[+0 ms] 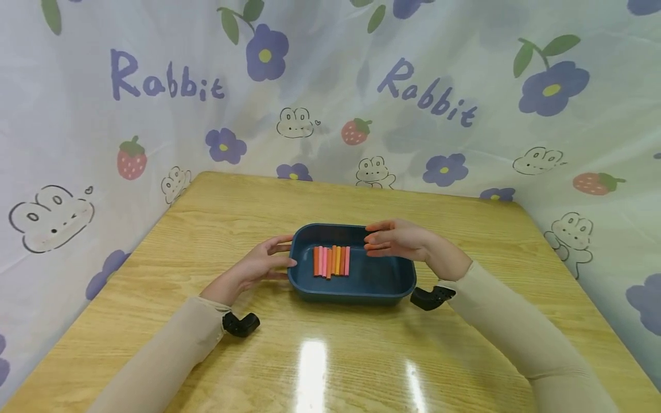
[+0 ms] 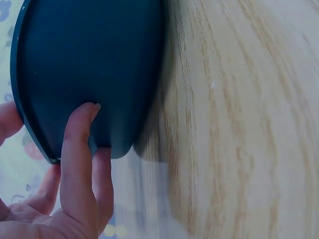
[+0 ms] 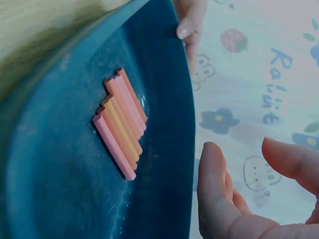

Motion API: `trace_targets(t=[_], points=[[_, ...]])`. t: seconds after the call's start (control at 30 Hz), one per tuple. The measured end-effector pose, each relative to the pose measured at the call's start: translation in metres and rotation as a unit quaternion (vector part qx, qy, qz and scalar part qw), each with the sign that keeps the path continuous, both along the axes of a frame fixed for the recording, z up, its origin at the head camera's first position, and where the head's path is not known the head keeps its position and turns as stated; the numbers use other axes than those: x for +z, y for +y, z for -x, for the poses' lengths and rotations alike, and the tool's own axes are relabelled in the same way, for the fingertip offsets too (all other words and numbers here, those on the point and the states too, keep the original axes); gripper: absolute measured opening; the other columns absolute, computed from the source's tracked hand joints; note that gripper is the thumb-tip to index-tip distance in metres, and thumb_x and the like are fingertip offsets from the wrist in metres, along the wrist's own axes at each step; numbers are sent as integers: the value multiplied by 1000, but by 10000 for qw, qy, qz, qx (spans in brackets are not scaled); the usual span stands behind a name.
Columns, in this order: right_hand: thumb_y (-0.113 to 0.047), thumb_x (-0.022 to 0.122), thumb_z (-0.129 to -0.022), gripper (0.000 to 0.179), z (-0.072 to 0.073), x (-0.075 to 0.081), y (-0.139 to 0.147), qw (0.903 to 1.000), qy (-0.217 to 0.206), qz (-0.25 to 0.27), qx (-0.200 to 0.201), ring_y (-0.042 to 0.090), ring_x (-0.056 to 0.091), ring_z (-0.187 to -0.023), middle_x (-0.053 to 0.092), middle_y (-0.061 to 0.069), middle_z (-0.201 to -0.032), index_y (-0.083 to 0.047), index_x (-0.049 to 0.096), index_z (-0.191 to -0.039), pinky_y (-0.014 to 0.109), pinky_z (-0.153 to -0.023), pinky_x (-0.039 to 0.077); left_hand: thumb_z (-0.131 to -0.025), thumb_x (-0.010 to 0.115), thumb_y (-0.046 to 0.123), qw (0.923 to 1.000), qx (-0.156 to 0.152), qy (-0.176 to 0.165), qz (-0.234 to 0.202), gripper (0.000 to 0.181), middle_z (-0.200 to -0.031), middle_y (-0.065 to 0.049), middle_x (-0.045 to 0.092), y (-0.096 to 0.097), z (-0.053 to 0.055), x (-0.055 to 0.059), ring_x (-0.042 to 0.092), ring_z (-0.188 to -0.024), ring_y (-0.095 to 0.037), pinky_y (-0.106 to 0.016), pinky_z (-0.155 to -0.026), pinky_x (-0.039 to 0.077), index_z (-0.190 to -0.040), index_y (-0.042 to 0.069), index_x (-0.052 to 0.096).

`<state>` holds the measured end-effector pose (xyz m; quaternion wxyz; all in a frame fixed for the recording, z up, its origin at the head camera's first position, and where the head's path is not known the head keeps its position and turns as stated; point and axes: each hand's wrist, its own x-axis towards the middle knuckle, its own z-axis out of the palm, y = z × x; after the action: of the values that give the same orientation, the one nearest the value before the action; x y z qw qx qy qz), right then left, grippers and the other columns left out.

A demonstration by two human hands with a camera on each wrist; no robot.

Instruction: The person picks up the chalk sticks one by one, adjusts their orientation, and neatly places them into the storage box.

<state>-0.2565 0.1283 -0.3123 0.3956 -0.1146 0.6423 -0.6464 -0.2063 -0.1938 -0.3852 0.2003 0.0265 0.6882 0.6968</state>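
Note:
A dark blue-green rectangular box (image 1: 356, 299) with rounded corners stands on the wooden table. In its left half lie several short chalk-like sticks (image 1: 331, 261), pink, orange, yellow and reddish, side by side in a row; the right wrist view shows these coloured sticks (image 3: 119, 124) closer. My left hand (image 1: 265, 263) grips the box's left end. Its thumb (image 2: 9, 122) reaches over the rim while the other fingers (image 2: 77, 149) spread against the outer wall. Above the far right part of the box, my right hand (image 1: 400, 240) holds nothing, its thumb apart from the fingers (image 3: 214, 184).
The wooden table (image 1: 248, 373) extends around the box on all sides, with glare in front. A white cloth (image 1: 330, 69) with rabbits, flowers and strawberries hangs behind and along both sides. Black wrist devices (image 1: 241, 324) sit under both cuffs.

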Motion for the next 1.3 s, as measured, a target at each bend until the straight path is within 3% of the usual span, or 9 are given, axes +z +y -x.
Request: trace_targets(t=[0.47, 0.6, 0.7, 0.8, 0.9, 1.1, 1.2, 1.3], points=[[1, 40, -97, 57, -13, -14, 35, 9974, 370, 253, -568, 41, 33, -128, 16, 33, -144, 7, 10, -145, 39, -101, 39, -87, 62, 3, 9999, -108, 89, -22, 71, -144, -23, 27, -4, 4, -1, 52, -112, -35, -44, -83, 52, -147, 7, 24], [2, 40, -97, 58, -17, -19, 45, 9955, 323, 452, -767, 33, 45, -122, 17, 32, -143, 6, 9, -145, 37, -101, 39, -87, 61, 2, 9999, -86, 88, -19, 70, -144, -23, 28, -5, 5, 0, 54, -110, -34, -44, -82, 52, -147, 6, 24], [2, 41, -97, 59, -20, -22, 51, 9931, 208, 683, -933, 24, 53, -112, 26, 30, -138, 7, 8, -145, 35, -99, 41, -87, 61, 2, 9999, -99, 80, -34, 71, -144, -24, 27, -6, 6, 0, 54, -110, -34, -44, -82, 52, -147, 6, 23], [3, 42, -97, 60, -24, -25, 57, 9896, 67, 926, -1102, 19, 58, -102, 43, 20, -123, 8, 7, -145, 33, -96, 44, -88, 60, 2, 9999, -143, 57, -37, 71, -144, -24, 26, -7, 6, 0, 53, -111, -34, -44, -82, 52, -147, 5, 22], [4, 41, -97, 60, -26, -28, 63, 9855, -45, 1179, -1223, 18, 58, -98, 51, 12, -111, 9, 5, -145, 31, -94, 45, -88, 60, 2, 9999, -161, 31, -48, 71, -145, -24, 25, -9, 6, 0, 52, -112, -34, -44, -83, 51, -148, 5, 22], [-1, 41, -98, 56, -29, -39, 70, 9792, -41, 1297, -1557, 20, 55, -100, 43, 15, -118, 7, 11, -144, 31, -94, 45, -93, 57, 10, 9999, -103, 117, -72, 65, -146, -24, 26, -13, 4, 1, 42, -123, -38, -44, -87, 49, -147, 2, 22], [-4, 42, -99, 50, -30, -46, 73, 9765, -27, 1183, -1802, 20, 54, -100, 40, 16, -119, 5, 19, -142, 31, -93, 46, -95, 54, 16, 9994, 20, 313, 133, 61, -145, -25, 27, -16, -1, 2, 39, -124, -39, -43, -88, 49, -146, -1, 24], [-5, 42, -98, 49, -32, -53, 78, 9733, 9, 1058, -2035, 19, 55, -97, 43, 14, -117, 5, 20, -141, 30, -91, 47, -94, 57, 22, 9952, 26, 677, 706, 62, -143, -26, 29, -22, -8, 2, 39, -124, -40, -42, -88, 49, -144, -2, 28]])
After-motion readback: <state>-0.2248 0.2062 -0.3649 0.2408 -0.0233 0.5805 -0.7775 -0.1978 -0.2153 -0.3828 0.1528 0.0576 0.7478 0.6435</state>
